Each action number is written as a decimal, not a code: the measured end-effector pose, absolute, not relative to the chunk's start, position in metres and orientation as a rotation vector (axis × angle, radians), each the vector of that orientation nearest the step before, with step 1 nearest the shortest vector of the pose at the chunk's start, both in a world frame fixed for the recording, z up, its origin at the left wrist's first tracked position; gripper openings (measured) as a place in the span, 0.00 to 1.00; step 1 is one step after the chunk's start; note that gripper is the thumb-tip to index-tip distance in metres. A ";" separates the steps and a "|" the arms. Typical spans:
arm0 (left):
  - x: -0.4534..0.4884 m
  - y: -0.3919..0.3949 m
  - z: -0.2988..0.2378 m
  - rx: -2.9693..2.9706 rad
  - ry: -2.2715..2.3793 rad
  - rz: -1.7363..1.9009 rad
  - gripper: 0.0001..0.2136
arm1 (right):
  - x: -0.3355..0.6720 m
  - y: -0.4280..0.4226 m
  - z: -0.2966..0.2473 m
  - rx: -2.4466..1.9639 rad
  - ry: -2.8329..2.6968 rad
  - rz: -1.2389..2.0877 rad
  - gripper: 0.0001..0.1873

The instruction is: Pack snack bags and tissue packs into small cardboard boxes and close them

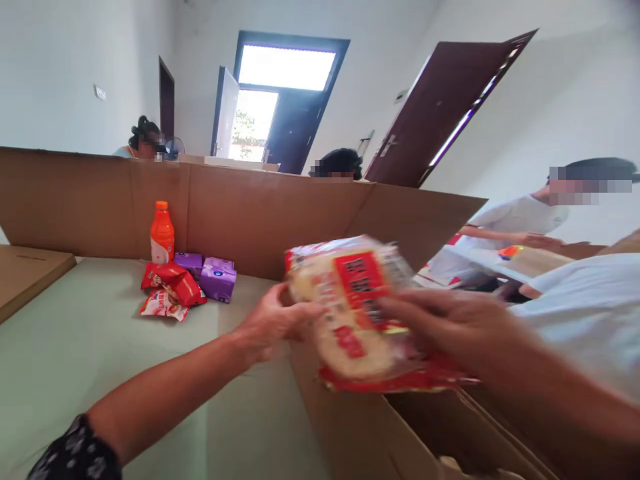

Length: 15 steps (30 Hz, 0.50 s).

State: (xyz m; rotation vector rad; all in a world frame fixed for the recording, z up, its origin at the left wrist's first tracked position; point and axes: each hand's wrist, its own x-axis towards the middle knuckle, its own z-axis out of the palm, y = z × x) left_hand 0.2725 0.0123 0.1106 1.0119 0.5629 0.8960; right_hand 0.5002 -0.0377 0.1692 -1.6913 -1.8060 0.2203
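Observation:
A bag of rice crackers (345, 360), clear with red printed ends and labels, is held up between both hands. My left hand (280, 317) grips its left side, thumb over the front. On the right side my right hand (455, 327) is closed on the bag, somewhat blurred, its far fingers hidden behind it. Below the bag is an open cardboard box (355, 427). Across the table stand an orange bottle (161, 233), two purple boxes (219, 280) and red snack packets (175, 283), close together.
A cardboard partition (250, 213) runs along the table's (165, 380) far edge. Flat cardboard (35, 273) lies at the left. Other people are behind the partition, and people in white shirts (590, 313) are at the right beside more packages.

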 end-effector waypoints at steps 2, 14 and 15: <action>0.233 0.006 0.081 0.918 0.674 0.872 0.37 | 0.450 -0.020 0.151 -1.602 -1.935 0.504 0.22; 0.145 0.110 0.077 0.646 0.968 1.330 0.17 | 0.409 -0.005 0.178 -1.362 -1.977 0.458 0.23; 0.144 0.124 0.085 0.665 0.984 1.374 0.17 | 0.424 -0.013 0.180 -1.403 -1.907 0.420 0.22</action>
